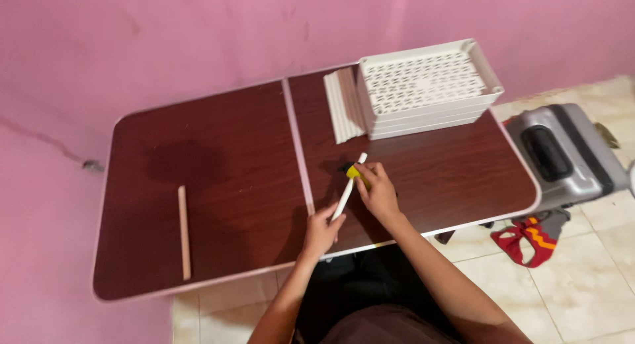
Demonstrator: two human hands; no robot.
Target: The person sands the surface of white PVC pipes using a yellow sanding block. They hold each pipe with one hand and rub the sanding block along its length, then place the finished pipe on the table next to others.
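Lap and arms: seated person, dark clothing, both forearms reaching forward over the near edge of the table point(198, 185).

Left hand point(322, 230): fingers curled shut round the near end of a white rod point(348, 186), just inside the table's near edge.

White rod: thin, straight, held low over the tabletop right of the centre seam. Long axis runs diagonally, near end at the left hand, far end pointing away and to the right, toward the trays. Whether the far tip touches the wood cannot be told.

Right hand point(377, 192): fingers pinched closed on a small yellow piece point(356, 174) pressed against the rod's upper half. A dark bit shows just beside it; its kind is unclear.

Handling note, as a judgement: the step looks like fitting or working the yellow piece on the rod. It goes best with the left grip kept firm and low so the rod cannot swivel, and the right hand pushing along the rod's axis, not across it, lest the thin rod bend.

Wooden stick point(184, 233): lies flat on the left half, well apart from both hands, lengthwise near to far.

White slats point(342, 104): bundle at the far edge, touching the trays.

Trays point(423, 86): stack of white perforated trays, far right corner.

Floor, right: grey case point(562, 155); red cloth point(529, 241).
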